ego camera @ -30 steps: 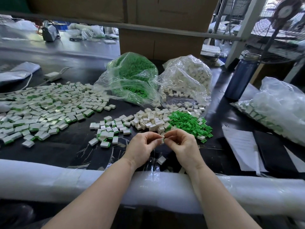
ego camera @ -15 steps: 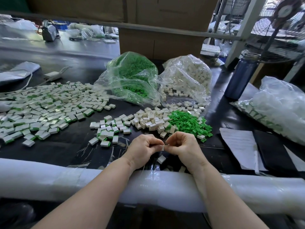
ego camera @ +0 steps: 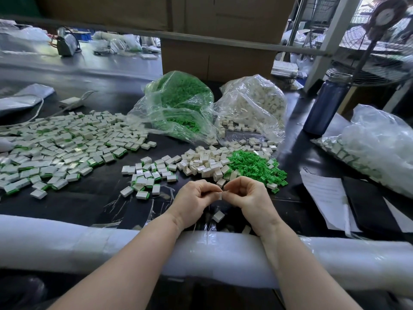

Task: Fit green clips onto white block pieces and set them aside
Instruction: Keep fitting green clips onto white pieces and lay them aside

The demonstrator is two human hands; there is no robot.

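Note:
My left hand (ego camera: 194, 202) and my right hand (ego camera: 248, 198) meet fingertip to fingertip near the table's front edge, both pinching one small white block (ego camera: 220, 195). Whether a green clip is on it is hidden by my fingers. Just beyond my hands lie a heap of bare white blocks (ego camera: 203, 164) and a pile of loose green clips (ego camera: 257, 167). Finished blocks with green edges form a small group (ego camera: 149, 175) to the left and a broad spread (ego camera: 60, 146) at far left. One white block (ego camera: 218, 216) lies under my hands.
A bag of green clips (ego camera: 178, 104) and a bag of white blocks (ego camera: 252, 104) stand behind the piles. A blue bottle (ego camera: 324, 104), papers (ego camera: 324, 195) and another filled bag (ego camera: 375, 144) are at right. White foam padding (ego camera: 67, 240) covers the table's front edge.
My hands drifted slightly toward me and stayed together, working on the same white block. The piles have not moved.

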